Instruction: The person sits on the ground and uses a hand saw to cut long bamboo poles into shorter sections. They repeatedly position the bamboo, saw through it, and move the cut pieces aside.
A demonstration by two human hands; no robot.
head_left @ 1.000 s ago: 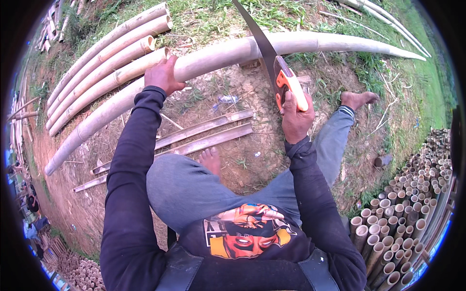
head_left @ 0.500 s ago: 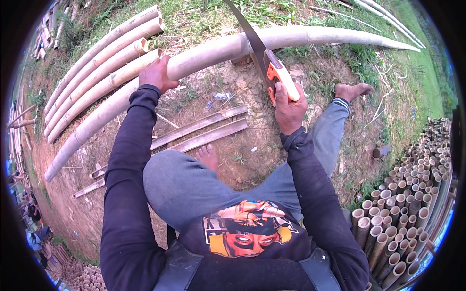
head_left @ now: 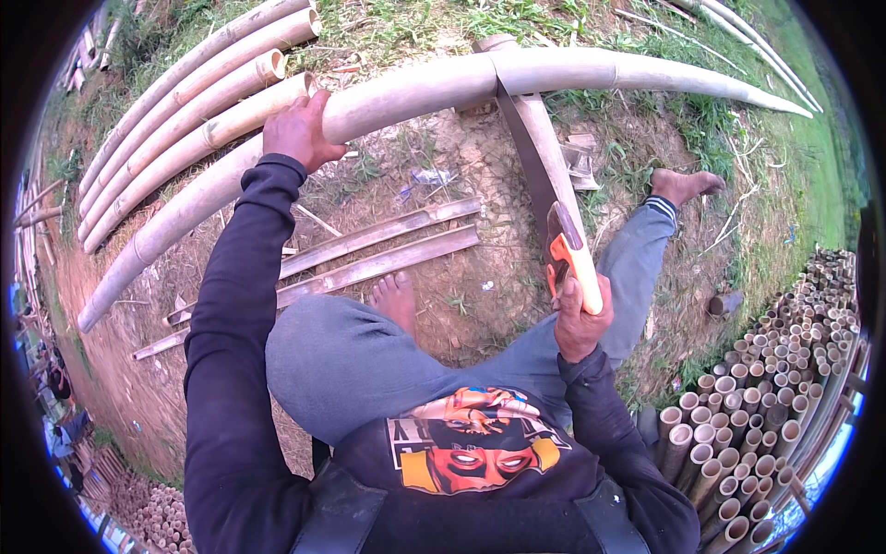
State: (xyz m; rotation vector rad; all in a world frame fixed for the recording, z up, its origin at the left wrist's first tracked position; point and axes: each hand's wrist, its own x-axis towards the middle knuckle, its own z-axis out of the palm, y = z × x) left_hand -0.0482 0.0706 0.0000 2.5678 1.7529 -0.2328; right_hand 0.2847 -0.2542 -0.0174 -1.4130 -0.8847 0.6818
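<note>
A long pale bamboo pole [head_left: 406, 100] lies across in front of me, raised on a support at its middle. My left hand [head_left: 300, 132] is closed over its left part, fingers on the far side and thumb on the near side. In my right hand [head_left: 583, 319] is the orange-and-white handle of a handsaw [head_left: 531, 152], gripped near my right knee. Its dark blade runs away from me up to the pole, with the far end at the pole's middle. How deep the blade sits in the bamboo I cannot tell.
Several cut bamboo poles [head_left: 198, 90] lie side by side at the far left. Two split bamboo strips [head_left: 388, 258] rest on the dirt by my bare foot [head_left: 394, 300]. Stacked bamboo tubes [head_left: 729, 434] fill the lower right. A short dark stub [head_left: 725, 303] lies beyond my right leg.
My right hand has pulled the saw back toward me and slightly right, so most of the blade is now on the near side of the pole. My left hand stays on the bamboo.
</note>
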